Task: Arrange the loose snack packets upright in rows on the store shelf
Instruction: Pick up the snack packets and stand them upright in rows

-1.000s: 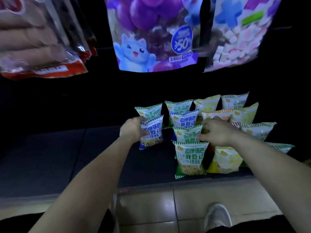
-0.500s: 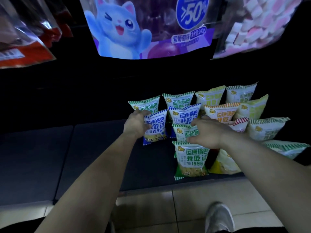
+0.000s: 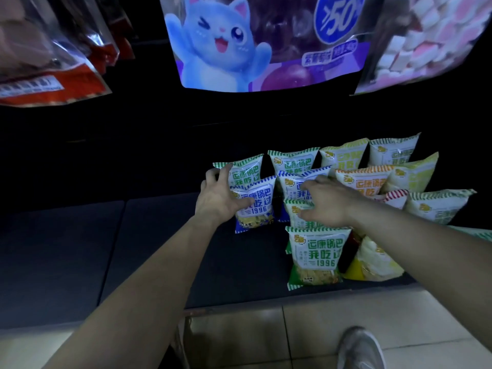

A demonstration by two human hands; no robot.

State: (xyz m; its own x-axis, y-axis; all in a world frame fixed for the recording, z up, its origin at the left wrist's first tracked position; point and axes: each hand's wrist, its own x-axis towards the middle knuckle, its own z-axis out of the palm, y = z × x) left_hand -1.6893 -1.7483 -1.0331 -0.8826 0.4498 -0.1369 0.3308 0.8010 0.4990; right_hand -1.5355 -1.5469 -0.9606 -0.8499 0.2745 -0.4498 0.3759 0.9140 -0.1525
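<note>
Small snack packets stand upright in rows on the dark shelf (image 3: 159,249). My left hand (image 3: 219,199) holds a blue-trimmed packet (image 3: 257,206) by its left edge, with the thumb across the front. Its spread fingers are behind that packet, touching the green-trimmed packet (image 3: 246,169) at the back. My right hand (image 3: 328,201) holds the top of a green-trimmed packet (image 3: 298,219) in the neighbouring column. The thumb is on its front and the fingers lie against the blue-trimmed packet (image 3: 298,182) behind it. Another green-trimmed packet (image 3: 315,255) stands at the front of that column.
Yellow, orange and red-trimmed packets (image 3: 364,182) fill the right-hand rows, and a yellow one (image 3: 378,262) leans at the front. The left part of the shelf is dark and bare. Large candy bags (image 3: 239,43) hang overhead. Below are a tiled floor and my shoe (image 3: 359,347).
My left fingers have spread upward onto the rear green packet. My right hand has shifted slightly back toward the blue packet. The view has tilted, so the hanging bags look larger.
</note>
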